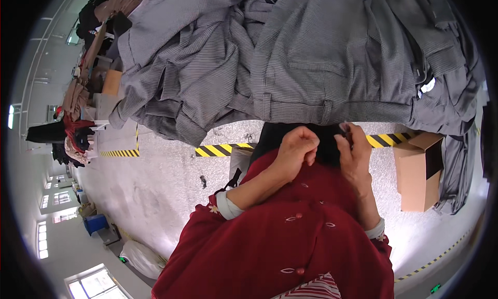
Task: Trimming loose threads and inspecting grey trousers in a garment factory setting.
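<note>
My left hand [296,147] was curled shut and my right hand [353,151] pinched something too small to identify, both at the hem of the soft grey checked woven garments [290,55]; limp, light cloth, best gripped at the waistband edge.

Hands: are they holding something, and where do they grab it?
Left hand and right hand pinch the black cloth near its top edge, under the grey clothes.

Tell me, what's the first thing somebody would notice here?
Most likely the big heap of grey checked clothes filling the top of the picture. Just below it, the left hand is curled in a fist and the right hand pinches something small and hard to make out, both above a red garment. An open cardboard box sits on the right.
</note>
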A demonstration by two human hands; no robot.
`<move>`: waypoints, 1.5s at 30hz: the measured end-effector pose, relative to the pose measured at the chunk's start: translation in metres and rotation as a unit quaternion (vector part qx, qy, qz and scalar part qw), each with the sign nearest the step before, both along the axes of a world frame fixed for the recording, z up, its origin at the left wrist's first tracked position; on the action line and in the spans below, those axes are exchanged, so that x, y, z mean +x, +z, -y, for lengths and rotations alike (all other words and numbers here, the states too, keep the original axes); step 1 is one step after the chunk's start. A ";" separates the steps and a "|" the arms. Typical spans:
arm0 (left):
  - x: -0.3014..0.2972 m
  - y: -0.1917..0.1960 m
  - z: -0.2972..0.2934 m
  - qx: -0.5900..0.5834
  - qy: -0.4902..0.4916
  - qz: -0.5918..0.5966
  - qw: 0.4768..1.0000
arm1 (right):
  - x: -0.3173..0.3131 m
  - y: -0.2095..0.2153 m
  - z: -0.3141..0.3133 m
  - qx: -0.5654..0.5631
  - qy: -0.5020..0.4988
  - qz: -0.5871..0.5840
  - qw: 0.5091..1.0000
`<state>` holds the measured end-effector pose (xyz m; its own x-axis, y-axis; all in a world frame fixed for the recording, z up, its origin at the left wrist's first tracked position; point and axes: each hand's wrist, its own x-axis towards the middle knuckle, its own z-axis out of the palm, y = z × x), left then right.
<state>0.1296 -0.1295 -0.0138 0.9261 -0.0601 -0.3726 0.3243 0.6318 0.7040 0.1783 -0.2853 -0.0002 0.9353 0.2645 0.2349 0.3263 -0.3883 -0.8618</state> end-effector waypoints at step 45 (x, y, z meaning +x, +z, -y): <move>-0.009 0.007 -0.033 -0.010 0.205 0.176 0.963 | 0.027 0.064 -0.080 -0.023 0.133 0.097 0.986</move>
